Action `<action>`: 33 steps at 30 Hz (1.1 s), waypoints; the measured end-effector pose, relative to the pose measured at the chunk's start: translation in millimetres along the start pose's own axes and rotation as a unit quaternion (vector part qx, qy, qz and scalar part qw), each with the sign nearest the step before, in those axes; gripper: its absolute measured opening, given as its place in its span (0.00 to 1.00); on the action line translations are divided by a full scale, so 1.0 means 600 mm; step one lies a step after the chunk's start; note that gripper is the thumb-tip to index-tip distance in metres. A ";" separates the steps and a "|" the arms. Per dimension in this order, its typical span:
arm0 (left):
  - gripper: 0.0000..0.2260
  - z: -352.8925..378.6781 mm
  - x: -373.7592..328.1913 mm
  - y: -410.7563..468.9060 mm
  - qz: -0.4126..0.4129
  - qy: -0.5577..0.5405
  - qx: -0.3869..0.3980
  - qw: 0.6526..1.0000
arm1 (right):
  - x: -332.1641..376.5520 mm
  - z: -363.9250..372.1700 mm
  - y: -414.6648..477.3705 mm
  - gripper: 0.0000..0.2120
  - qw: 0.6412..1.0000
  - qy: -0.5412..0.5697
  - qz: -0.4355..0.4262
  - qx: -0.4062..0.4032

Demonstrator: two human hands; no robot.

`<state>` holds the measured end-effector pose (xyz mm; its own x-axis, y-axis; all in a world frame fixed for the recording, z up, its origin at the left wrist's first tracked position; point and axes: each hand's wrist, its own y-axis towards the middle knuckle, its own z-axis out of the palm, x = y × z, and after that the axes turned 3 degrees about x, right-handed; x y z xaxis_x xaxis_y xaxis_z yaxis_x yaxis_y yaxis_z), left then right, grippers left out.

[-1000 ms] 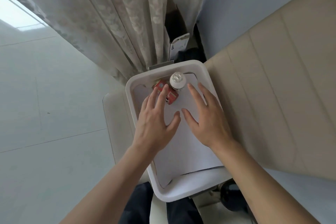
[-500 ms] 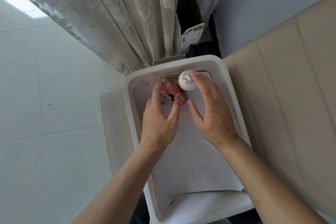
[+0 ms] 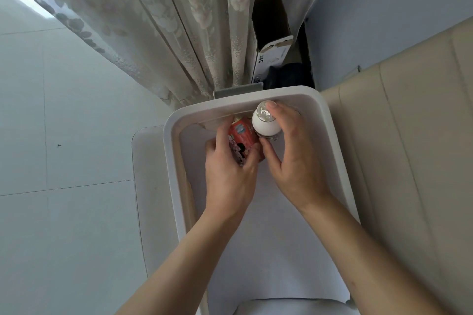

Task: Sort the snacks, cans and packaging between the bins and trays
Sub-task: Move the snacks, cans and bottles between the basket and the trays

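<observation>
Fingers [image 3: 222, 133] now wrap tighter: left hand [image 3: 230, 181] grips red can [image 3: 242, 135], right hand [image 3: 294, 161] white bottle [image 3: 265, 124].

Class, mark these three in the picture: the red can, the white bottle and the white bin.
red can [image 3: 243, 135], head view, on its printed red side
white bottle [image 3: 265, 125], head view, on its white shoulder under the foil cap
white bin [image 3: 171, 140], head view, on its left rim

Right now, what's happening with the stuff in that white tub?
A person is reaching into the white bin with both hands. The left hand grips a red can at the bin's far end, and the right hand holds a white bottle with a foil top beside it. Both things are inside the bin.
</observation>
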<state>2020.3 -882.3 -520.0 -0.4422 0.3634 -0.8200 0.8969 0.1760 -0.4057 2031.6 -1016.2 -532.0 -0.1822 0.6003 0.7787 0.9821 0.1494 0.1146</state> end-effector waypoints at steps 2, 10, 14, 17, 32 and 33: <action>0.27 0.001 0.000 0.000 -0.006 0.000 -0.003 1.000 | -0.004 0.003 0.004 0.30 1.000 -0.007 -0.008 -0.005; 0.23 -0.003 -0.003 0.003 -0.009 -0.026 0.007 1.000 | -0.006 -0.002 0.005 0.31 1.000 -0.008 -0.008 0.002; 0.23 -0.016 -0.015 -0.004 0.004 -0.025 0.025 0.999 | 0.013 -0.014 0.003 0.31 1.000 -0.017 0.001 -0.017; 0.24 -0.037 -0.026 -0.018 0.024 -0.016 0.044 0.999 | 0.031 -0.032 -0.004 0.32 1.000 -0.003 0.014 -0.024; 0.23 -0.306 -0.265 -0.114 0.295 0.067 0.118 0.946 | 0.347 -0.244 -0.020 0.34 0.999 -0.035 0.032 -0.015; 0.23 -0.328 -0.292 -0.125 0.311 0.063 0.122 0.940 | 0.381 -0.260 -0.020 0.33 0.999 -0.041 0.023 -0.021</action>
<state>2030.8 -779.0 -266.5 0.1864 0.4343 -0.8813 0.9473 -0.3172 0.0440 1985.8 -1003.1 -259.3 -0.1387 0.6684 0.7308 0.9903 0.0884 0.1071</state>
